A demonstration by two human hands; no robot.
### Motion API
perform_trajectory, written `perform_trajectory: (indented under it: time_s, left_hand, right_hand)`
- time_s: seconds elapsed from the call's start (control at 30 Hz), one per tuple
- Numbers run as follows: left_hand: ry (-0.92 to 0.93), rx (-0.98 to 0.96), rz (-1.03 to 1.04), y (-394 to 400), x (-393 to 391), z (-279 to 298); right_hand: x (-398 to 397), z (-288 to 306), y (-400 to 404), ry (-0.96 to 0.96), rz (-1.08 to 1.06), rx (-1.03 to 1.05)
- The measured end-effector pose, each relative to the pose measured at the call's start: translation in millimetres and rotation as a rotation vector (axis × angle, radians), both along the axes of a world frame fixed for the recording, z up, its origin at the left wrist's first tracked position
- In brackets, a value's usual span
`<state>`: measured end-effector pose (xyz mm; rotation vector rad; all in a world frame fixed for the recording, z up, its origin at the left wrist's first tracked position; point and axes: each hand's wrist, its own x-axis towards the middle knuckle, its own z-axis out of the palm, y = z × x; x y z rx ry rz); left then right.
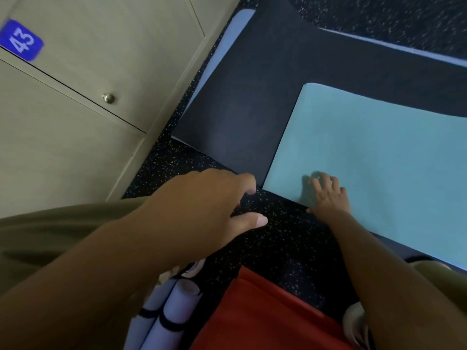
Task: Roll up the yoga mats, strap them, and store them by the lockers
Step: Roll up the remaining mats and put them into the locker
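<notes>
— Speckled black floor (273, 248) with lockers (75, 122) at upper left; what do we see on it?
— Our right hand (328, 195) rests spread on the teal mat (379, 160), lying over a dark mat (252, 97).
— And our left hand (209, 205)?
— Loosely spread above the floor, apparently holding nothing. Strapped lavender rolls (166, 311) lie lower left.

One head-worn camera looks steeply down and forward from above the person's arms, close to the floor (278, 248). The frame is tilted, so the lockers (75, 109) slant across the upper left. Beyond the fingers of the right hand (328, 195) lies the teal mat (379, 160); the left hand (202, 205) sits nearer the lens
</notes>
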<state>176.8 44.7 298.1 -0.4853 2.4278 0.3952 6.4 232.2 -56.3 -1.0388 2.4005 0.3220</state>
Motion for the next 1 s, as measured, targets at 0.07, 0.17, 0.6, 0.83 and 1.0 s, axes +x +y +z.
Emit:
perform_trajectory:
  time_s: [0.07,0.17,0.6,0.83,1.0]
  left_hand:
    - [-0.005,-0.008,-0.009,2.6,-4.2,-1.0]
    - [0.014,0.004,-0.006,7.0,-9.5,-2.3]
    - [0.120,0.084,0.001,10.0,-17.9,-4.3]
    - [0.196,0.120,-0.027,22.5,-34.4,12.3]
    - [0.239,0.156,-0.040,23.9,-40.1,29.0]
  right_hand:
    - [0.7,-1.8,-0.4,0.000,0.024,0.003]
    - [-0.4,-1.3,2.5,-0.057,0.009,-0.025]
    - [-11.4,39.7,10.7,-0.285,-0.246,-0.342]
    - [-34.5,117.2,23.9,-0.346,-0.447,-0.387]
    - [-39.5,199.1,36.3,-0.319,-0.358,-0.369]
